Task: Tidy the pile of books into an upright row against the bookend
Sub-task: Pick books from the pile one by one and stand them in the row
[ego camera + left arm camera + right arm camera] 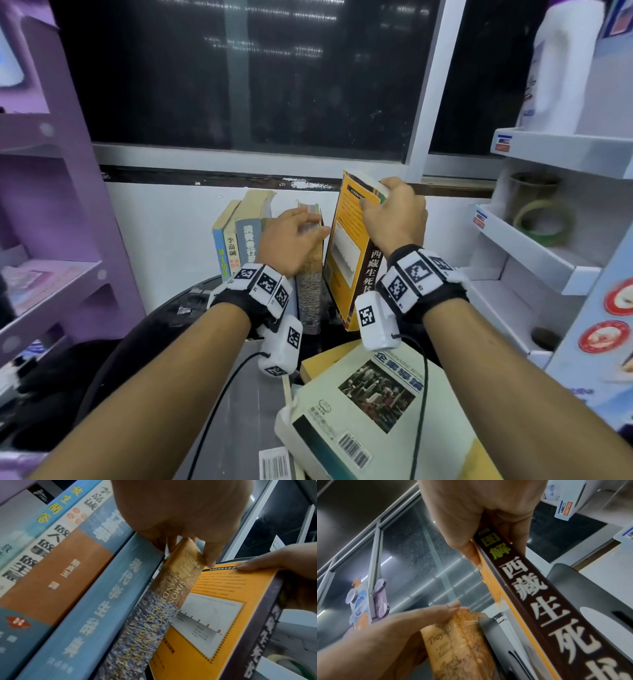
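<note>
Right hand pinches top of orange paperback — tilted beside upright row. Left hand, fingers flat, steadies end book. Paperback likely light, flexible — grip near spine.

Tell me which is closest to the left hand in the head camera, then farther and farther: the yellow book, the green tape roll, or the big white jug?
1. Yellow book, just right of the left hand.
2. Green tape roll, on the right-hand shelf.
3. White jug, on the top right shelf.

Even indoor light; strip-light reflections streak the dark window. Wrist views blur; head-view edges bow outward.
</note>
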{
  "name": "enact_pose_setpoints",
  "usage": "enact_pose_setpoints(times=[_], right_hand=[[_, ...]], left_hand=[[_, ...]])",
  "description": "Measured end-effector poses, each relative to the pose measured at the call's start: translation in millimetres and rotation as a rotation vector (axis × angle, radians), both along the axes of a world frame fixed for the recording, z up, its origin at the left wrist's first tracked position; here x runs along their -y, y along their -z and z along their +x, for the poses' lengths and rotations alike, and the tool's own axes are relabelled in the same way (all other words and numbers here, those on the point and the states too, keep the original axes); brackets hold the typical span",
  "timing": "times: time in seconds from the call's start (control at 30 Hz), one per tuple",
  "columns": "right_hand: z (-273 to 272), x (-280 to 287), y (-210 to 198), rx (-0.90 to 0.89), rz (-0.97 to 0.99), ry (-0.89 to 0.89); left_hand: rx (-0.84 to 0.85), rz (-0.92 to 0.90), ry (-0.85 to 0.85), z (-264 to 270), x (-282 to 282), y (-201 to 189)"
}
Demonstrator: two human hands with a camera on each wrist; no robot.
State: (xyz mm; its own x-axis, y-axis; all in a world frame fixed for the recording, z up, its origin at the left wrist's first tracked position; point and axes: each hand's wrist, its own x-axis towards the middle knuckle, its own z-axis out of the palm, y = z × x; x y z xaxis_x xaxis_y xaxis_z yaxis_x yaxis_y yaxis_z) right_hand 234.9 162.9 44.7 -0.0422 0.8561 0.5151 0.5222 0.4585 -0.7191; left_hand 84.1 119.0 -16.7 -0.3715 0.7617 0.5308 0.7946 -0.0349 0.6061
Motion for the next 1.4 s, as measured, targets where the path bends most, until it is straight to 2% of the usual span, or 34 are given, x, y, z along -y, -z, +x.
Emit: enact_pose_setpoints(times=[0.33,0.77,0.9,1.17,1.4], right_hand=[[-25,-9,25,0.007,-0.011,-0.038],[-36,-19,39,0.063,-0.076,-0.17],[-34,-21,38,0.104,-0.072,-0.254],[-18,-20,44,0.177,-0.1,-0.42],[-9,-18,42,0.224,-0.194,-0.562]], left_hand=[[-0.071,-0.018,0.002,-4,-1,2],[-0.011,-0.016,0.122,-9,7,-7],[-0.163,0.015,0.107,-9,15,-14],[-0.54,0.061,-0.088,-15,25,-19],[-0.543,-0.08,-0.221,-30,27,-17]])
